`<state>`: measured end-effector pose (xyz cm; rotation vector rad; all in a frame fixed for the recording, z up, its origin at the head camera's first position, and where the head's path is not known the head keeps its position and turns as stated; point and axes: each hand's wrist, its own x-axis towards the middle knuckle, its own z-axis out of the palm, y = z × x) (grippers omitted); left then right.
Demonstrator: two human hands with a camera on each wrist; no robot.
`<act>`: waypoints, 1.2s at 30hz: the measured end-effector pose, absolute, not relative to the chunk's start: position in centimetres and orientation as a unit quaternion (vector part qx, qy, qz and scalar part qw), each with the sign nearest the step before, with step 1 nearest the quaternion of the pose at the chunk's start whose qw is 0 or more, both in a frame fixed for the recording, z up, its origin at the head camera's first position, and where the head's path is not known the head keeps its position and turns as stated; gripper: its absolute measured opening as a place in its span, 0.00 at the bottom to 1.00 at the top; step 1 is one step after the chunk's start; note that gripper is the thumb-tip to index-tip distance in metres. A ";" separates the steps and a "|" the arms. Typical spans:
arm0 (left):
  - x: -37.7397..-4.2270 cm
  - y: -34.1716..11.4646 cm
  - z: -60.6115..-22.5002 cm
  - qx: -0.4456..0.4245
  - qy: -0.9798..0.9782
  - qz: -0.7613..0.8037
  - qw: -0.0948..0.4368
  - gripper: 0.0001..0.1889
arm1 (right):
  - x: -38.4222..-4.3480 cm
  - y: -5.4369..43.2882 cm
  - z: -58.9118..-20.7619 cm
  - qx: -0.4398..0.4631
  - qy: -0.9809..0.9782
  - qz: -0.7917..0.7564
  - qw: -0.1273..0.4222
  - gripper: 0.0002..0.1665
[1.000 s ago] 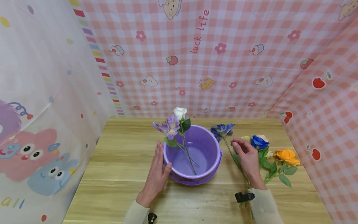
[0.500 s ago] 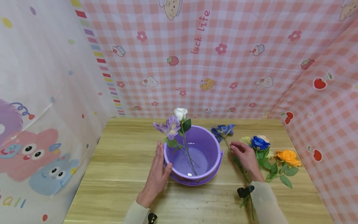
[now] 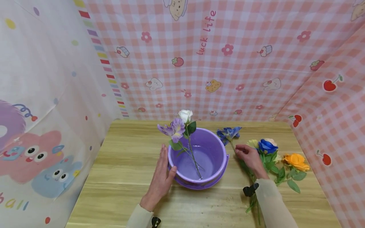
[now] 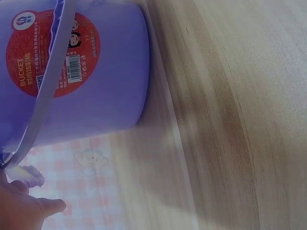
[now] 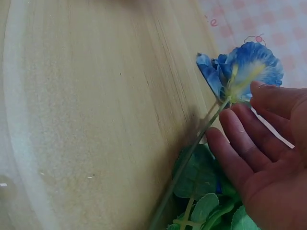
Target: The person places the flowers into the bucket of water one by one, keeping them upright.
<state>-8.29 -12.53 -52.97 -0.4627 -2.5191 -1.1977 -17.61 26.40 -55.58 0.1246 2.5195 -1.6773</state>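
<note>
A purple bucket (image 3: 209, 133) stands on the table. In it lean an artificial white rose (image 3: 185, 116) and a light purple flower (image 3: 172, 129), their heads past the left rim. Along the bucket's left side, my left hand (image 3: 161, 180) rests with straight fingers and the thumb by the rim. To the right lies a blue flower (image 5: 254, 67) with a long green stem (image 5: 184, 163). My right hand (image 3: 252, 160) is over that stem; in the right wrist view its loosely bent fingertips are right at the stem below the bloom, the thumb apart from them.
Right of my right hand lie a dark blue rose (image 3: 268, 146), an orange rose (image 3: 296, 161) and paler blooms with green leaves. The bucket's handle (image 4: 45, 91) hangs down its side. Patterned cloth (image 3: 216, 66) hangs behind the wooden table (image 3: 125, 152) and at both sides.
My right hand has shifted slightly toward the blue flower's stem, its fingers moving closer to it. My left hand stays against the bucket. The head view has drifted slightly.
</note>
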 end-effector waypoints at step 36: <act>-8.4 -12.7 -53.3 -0.171 -0.878 -0.413 0.170 0.39 | -18.6 25.9 -57.3 0.051 0.867 -0.487 0.086 0.19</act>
